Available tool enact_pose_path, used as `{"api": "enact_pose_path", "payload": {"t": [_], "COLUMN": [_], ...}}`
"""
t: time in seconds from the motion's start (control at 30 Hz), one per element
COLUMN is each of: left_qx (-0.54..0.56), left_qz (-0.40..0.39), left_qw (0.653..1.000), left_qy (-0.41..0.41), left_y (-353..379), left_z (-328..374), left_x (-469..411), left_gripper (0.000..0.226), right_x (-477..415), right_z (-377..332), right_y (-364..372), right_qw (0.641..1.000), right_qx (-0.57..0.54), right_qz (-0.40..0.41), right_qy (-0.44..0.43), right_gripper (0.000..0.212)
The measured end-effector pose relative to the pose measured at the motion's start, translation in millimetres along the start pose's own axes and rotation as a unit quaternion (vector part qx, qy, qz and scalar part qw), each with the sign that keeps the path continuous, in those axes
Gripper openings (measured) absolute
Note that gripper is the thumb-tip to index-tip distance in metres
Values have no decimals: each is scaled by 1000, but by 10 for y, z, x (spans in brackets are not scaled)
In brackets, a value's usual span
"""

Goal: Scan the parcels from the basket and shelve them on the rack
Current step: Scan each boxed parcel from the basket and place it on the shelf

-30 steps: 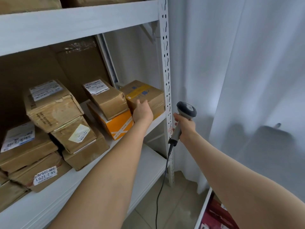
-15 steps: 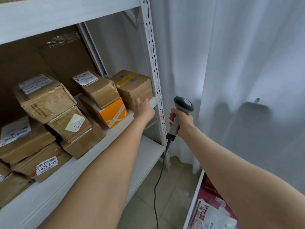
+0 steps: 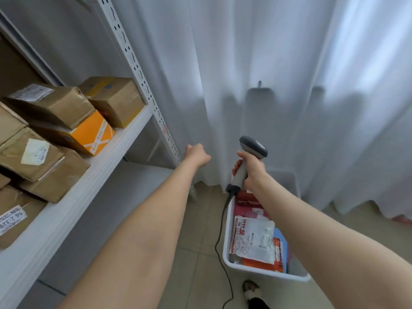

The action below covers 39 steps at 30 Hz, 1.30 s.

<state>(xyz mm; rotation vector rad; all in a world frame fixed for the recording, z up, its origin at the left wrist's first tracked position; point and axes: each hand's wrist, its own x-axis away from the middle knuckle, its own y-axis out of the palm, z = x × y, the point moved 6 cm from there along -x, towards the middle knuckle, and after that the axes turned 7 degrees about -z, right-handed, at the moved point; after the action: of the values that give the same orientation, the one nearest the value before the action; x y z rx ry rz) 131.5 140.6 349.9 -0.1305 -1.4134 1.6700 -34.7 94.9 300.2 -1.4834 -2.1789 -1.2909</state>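
My left hand hangs in the air just right of the rack's upright post, its fingers loosely curled and holding nothing. My right hand grips the grey handle of a barcode scanner, head up, above the white basket on the floor. Inside the basket lie a white plastic mailer and red and orange packets. On the rack's white shelf stand cardboard parcels: a brown box at the right end, an orange box beside it, others stacked to the left.
White curtains hang behind the basket. The scanner's black cable drops to the tiled floor between rack and basket. A lower shelf runs under the parcels. A foot shows at the bottom edge.
My left hand let go of the brown box on the shelf and drew back right and down past the post. The view swung down to the basket. My right hand kept the scanner.
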Motion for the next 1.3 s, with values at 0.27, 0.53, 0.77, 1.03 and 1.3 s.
{"api": "enact_pose_path", "payload": {"t": [0.27, 0.53, 0.77, 1.03, 1.3], "left_qx": [-20, -41, -37, -46, -33], "left_qz": [-84, -145, -179, -224, -231], "left_qw": [996, 988, 983, 973, 971], "left_qy": [37, 39, 18, -22, -46], "left_y": [1086, 2118, 2984, 4002, 4949], "left_z": [529, 935, 1143, 814, 277], "left_x": [54, -142, -468, -1061, -2091], "left_gripper": [47, 56, 55, 53, 56], "right_x": [57, -225, -639, -1410, -2694], "right_z": [77, 93, 161, 663, 1199], "right_y": [-1233, -2270, -2965, -3561, -4019], "right_qw": [993, 984, 979, 968, 967], "right_qx": [-65, -75, -78, -80, -77], "right_qz": [93, 155, 168, 189, 187], "right_qy": [5, 33, 81, 141, 152], "right_gripper": [13, 17, 12, 20, 24]}}
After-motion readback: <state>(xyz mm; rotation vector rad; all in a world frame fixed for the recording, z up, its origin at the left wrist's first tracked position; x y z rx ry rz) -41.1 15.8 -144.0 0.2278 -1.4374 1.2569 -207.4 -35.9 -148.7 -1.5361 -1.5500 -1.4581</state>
